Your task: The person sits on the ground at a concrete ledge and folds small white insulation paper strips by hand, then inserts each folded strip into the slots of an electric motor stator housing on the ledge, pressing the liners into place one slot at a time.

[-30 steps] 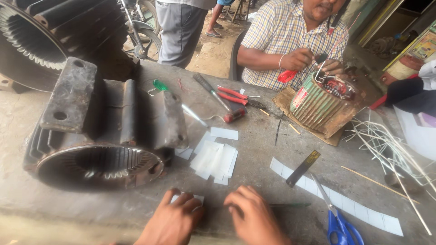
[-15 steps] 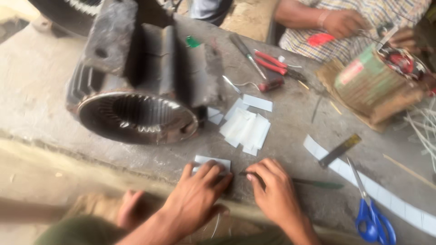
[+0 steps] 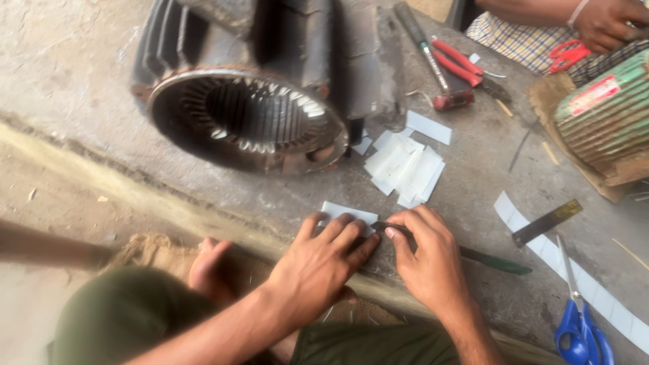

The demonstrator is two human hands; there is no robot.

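- Two hands work side by side at the near edge of the concrete counter [image 3: 81, 61], both on one small white insulation-paper slip [image 3: 345, 213].
- The left hand [image 3: 324, 260] lies flat with fingers spread and pressed down on the slip, pinning it to the counter; it grips nothing.
- The right hand [image 3: 426, 260] has its fingers bunched together on the dark front end of a slim green-handled tool [image 3: 490, 260], whose tip meets the slip's right edge; whether it is a blade or a file I cannot tell.
- The step in hand looks like trimming or creasing the slip along that edge.
- The next move seems to call for steady downward pressure from the left hand and a straight, controlled draw of the tool, so the paper does not skid.
- Just beyond lies a loose pile of cut paper pieces [image 3: 405, 165], beside the open motor stator housing [image 3: 250, 115].
- To the right lie a long paper strip [image 3: 602, 304], a metal ruler [image 3: 547, 222] and blue-handled scissors [image 3: 581, 331].
- Another person's hand [image 3: 608, 23] is busy at the far corner near a green motor [image 3: 602, 115].
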